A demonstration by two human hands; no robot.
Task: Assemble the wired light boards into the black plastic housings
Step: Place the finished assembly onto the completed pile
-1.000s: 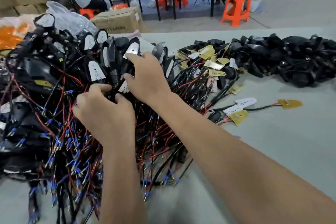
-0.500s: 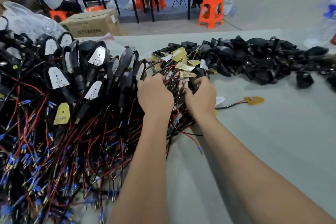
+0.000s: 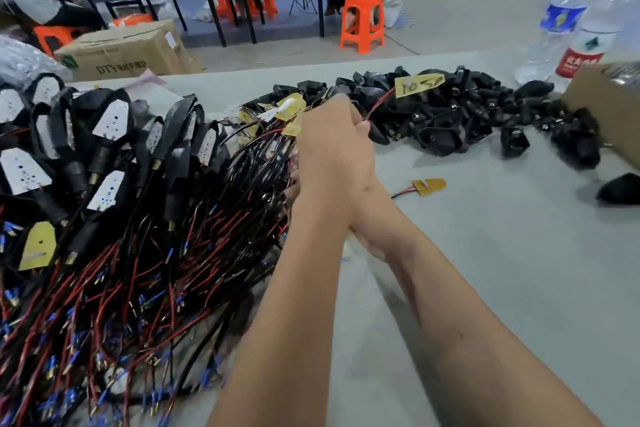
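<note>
A: Step in hand?

B: Pulling one wired light board [image 3: 419, 84] free of the wire tangle [image 3: 221, 218]. The left hand [image 3: 332, 156] is raised over the middle of the desk [image 3: 485, 270], fingers curled round a red and black lead; the yellow board hangs off that lead at the far end, above the pile of black housings [image 3: 450, 114].

A: Right hand?

B: The right hand [image 3: 372, 243] sits under the left wrist, mostly hidden. Can't tell if it grips anything, possibly steadying the bundle.

A: How to do it well?

B: My judgement: draw the lead out slowly along its own run, not sideways, so the blue-tipped ends don't snag neighbouring wires. Hold the bundle down with the other hand. Grip the wire close to the board, don't yank at the solder joint.

A: Then?

B: Take a housing from the far pile, feed the lead through first, seat the board after. A loose board [image 3: 428, 186] also lies on the desk, right of the hands. Finished units [image 3: 110, 135] sit stacked on the left.
</note>
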